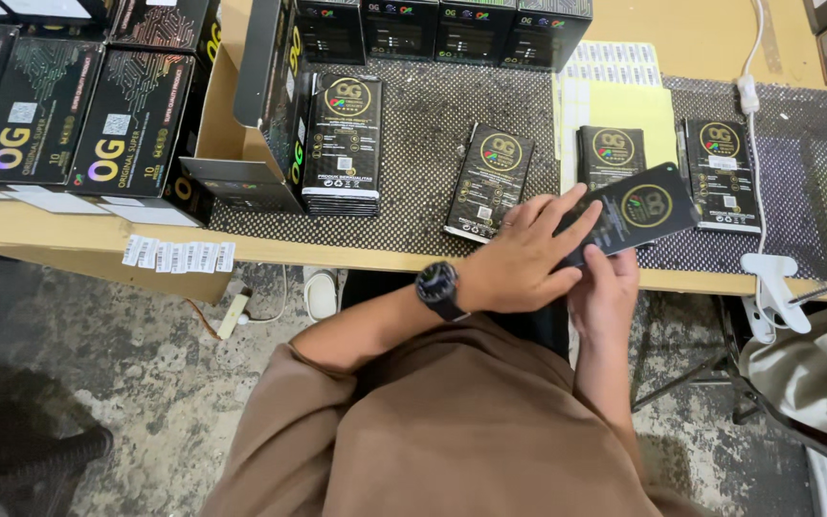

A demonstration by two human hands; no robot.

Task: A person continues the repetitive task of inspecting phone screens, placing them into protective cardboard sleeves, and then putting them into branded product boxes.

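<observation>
Flat black packet (636, 213) with a gold round emblem, held tilted just above the front edge of the bench (270, 251), over the dark dotted mat (423, 144). Right hand (607, 295) under the packet's lower left end, grip clenched on it from below, thumb up against its near edge. Left hand (526, 257), with a dark round watch (438, 287) at the wrist, laid flat across the packet's left part, fingers stretched and pressing on its face; grip released, nothing grasped.

On the mat, more black packets of the same kind: a stack (342, 144) at left standing beside an opened carton (260, 105), one single packet (490, 180) slightly tilted just left of the hands, one (611, 153) partly behind the held packet, one (722, 172) at right. Between them a yellow sheet (632, 107) topped by a sheet of small white labels (613, 63). Along the far edge, a row of dark boxes (442, 29). At far left, bigger black cartons (78, 110) with green circuit pattern and bright lettering. A strip of white barcode stickers (180, 255) stuck to the bench's front edge. White cable (754, 144) running down across the mat to a white clamp (770, 287) on the bench's edge.
</observation>
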